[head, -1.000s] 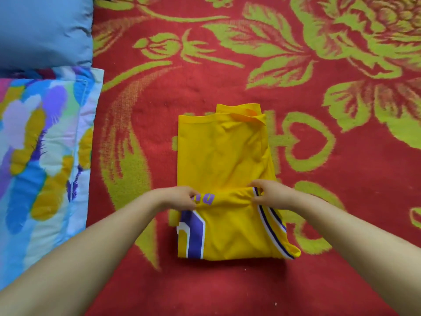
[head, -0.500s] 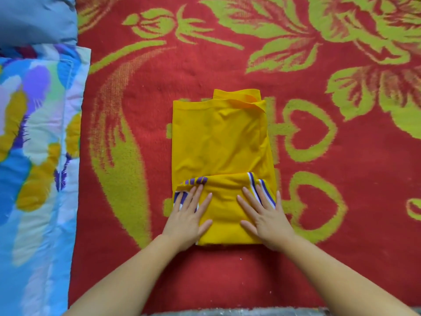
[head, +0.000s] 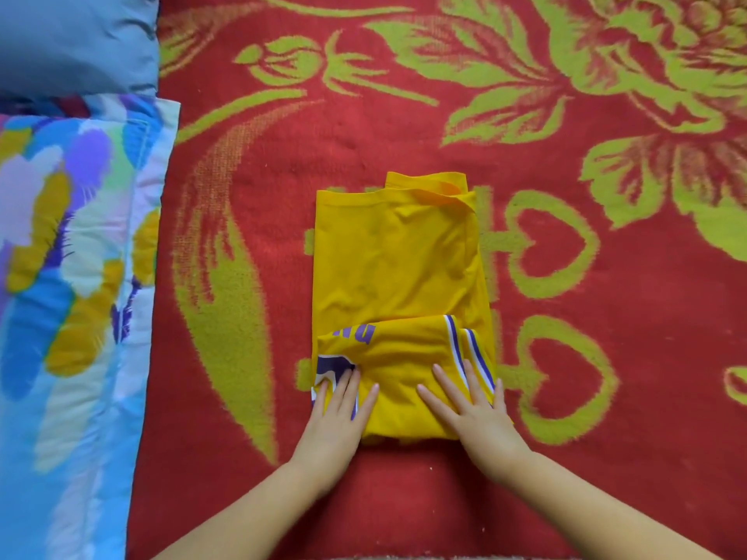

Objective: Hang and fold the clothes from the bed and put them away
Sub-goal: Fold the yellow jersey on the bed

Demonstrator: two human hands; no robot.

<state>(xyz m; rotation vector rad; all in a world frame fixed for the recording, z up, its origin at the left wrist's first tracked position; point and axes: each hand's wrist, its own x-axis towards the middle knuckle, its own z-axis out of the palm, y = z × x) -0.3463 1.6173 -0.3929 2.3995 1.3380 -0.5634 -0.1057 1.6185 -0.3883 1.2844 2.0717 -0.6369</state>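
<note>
Yellow jersey with purple trim, lying mid-bed on the red floral blanket, near end already turned up over itself. Left hand and right hand flat, fingers straight, pressing that fold, gripping nothing. Probably another fold left, then putting away; patterned quilt and blue pillow off left.

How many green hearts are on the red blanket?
2, both right of the yellow jersey: one heart beside its middle, another heart lower, near the right hand. The jersey may hide more.
</note>
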